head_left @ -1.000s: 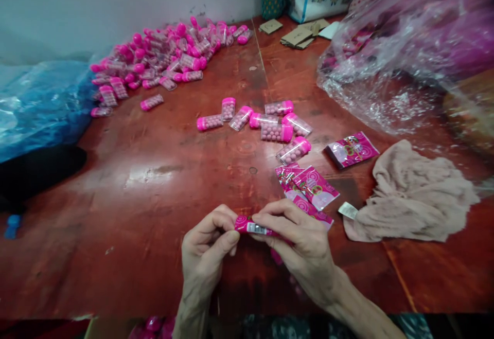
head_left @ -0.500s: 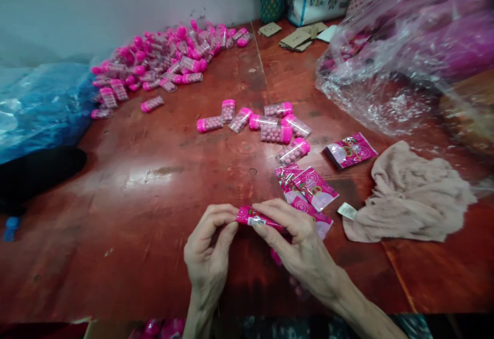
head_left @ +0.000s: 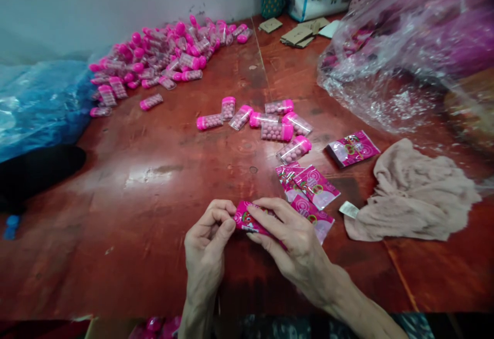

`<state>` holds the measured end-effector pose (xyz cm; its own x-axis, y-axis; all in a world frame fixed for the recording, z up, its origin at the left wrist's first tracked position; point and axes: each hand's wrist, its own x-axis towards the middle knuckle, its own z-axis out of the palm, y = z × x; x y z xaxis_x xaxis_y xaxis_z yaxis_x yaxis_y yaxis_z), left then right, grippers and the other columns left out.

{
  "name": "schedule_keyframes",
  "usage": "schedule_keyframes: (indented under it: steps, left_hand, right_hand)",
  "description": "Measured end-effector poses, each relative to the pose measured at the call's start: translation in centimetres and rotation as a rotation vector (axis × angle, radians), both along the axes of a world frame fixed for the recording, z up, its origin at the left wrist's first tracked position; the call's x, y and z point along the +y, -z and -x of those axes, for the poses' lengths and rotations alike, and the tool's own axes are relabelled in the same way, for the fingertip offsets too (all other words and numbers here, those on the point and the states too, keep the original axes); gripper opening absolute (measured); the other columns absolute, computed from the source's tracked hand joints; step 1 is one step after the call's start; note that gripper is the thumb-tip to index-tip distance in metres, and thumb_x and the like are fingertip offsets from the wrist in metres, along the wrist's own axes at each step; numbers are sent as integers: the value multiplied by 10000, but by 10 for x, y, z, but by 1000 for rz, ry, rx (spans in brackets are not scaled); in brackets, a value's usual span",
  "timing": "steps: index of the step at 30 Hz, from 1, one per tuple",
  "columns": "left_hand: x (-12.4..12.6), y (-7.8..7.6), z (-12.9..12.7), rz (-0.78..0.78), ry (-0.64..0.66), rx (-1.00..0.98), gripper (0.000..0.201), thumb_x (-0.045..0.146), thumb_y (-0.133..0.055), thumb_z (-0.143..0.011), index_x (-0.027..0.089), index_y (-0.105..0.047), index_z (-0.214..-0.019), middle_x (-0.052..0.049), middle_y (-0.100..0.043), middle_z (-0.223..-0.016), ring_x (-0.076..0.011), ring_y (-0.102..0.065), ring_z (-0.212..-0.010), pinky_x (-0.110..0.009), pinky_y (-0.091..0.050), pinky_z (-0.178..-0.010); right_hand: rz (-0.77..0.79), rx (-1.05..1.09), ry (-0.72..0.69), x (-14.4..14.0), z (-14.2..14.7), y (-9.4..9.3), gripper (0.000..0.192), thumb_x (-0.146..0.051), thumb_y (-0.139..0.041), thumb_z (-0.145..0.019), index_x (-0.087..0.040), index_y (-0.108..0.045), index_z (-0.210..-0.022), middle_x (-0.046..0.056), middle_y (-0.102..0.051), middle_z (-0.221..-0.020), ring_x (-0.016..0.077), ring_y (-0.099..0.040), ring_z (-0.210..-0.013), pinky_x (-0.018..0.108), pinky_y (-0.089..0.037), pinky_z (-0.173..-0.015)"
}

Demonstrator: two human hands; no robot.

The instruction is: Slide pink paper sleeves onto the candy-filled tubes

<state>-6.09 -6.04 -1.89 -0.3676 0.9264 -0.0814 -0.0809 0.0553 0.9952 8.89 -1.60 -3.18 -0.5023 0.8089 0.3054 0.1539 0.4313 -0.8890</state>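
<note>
My left hand and my right hand both pinch a small pink printed sachet just above the red wooden table. The left fingertips hold its left end and the right fingers lie over its right part. Right behind my right hand lie a few more pink sachets, overlapping. Farther back is a loose group of clear capsules with pink caps, filled with pink balls.
A big heap of the same capsules lies far left by the wall. A single sachet and a beige cloth lie to the right. A clear plastic bag fills the right back, blue plastic the left.
The sachet has turned between my fingers, so its printed face shows instead of its edge with the white label. Both hands have stayed in about the same place.
</note>
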Motion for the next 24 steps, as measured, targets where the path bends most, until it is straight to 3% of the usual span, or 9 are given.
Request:
schedule_keyframes:
  steps: [6,10,14,19,22,24]
  left_hand:
    - [1,-2,1,-29,-47,-25,132,151,-599,-758,161,-559,-632,-33,-518,-822,-149,-478,-765,-243,-393,-693]
    - [-1,-2,-2,-35,-54,151,131,122,-570,-785,168,-565,-663,-32,-523,-849,-150,-491,-799,-232,-389,-681]
    - [-1,-4,-10,-79,-76,254,135,98,-574,-776,170,-574,-662,-32,-537,-828,-156,-504,-804,-236,-402,-674]
    - [1,0,-15,-138,-150,117,121,107,-608,-747,161,-592,-641,-32,-558,-804,-155,-527,-788,-245,-430,-686]
    - [3,1,-16,-92,-231,-20,45,197,-664,-721,163,-639,-737,-36,-606,-809,-146,-565,-749,-242,-464,-668]
    - [6,-1,-17,-5,-244,-111,209,230,-720,-665,163,-656,-852,-38,-638,-811,-126,-581,-689,-223,-480,-632]
  right_hand:
    - [117,104,2,2,0,-6,369,-156,-598,-819,-192,-565,-1185,77,-580,-1060,185,-555,-966,325,-493,-805]
    - [179,53,-22,2,1,-10,436,-242,-680,-764,-171,-561,-1178,74,-590,-1027,191,-561,-929,318,-487,-796]
    - [202,25,62,0,1,-11,364,-249,-596,-828,-152,-540,-1175,76,-606,-1001,186,-572,-904,302,-485,-774]
    - [201,57,116,-1,-1,-12,355,-252,-607,-816,-185,-545,-1158,64,-622,-1045,194,-578,-967,270,-499,-753]
    - [181,91,116,-2,-1,-10,360,-237,-620,-803,-206,-546,-1155,52,-630,-1036,191,-586,-957,258,-508,-715]
    - [158,102,99,-2,-1,-8,373,-208,-629,-792,-202,-545,-1156,51,-632,-1028,191,-590,-951,266,-512,-726]
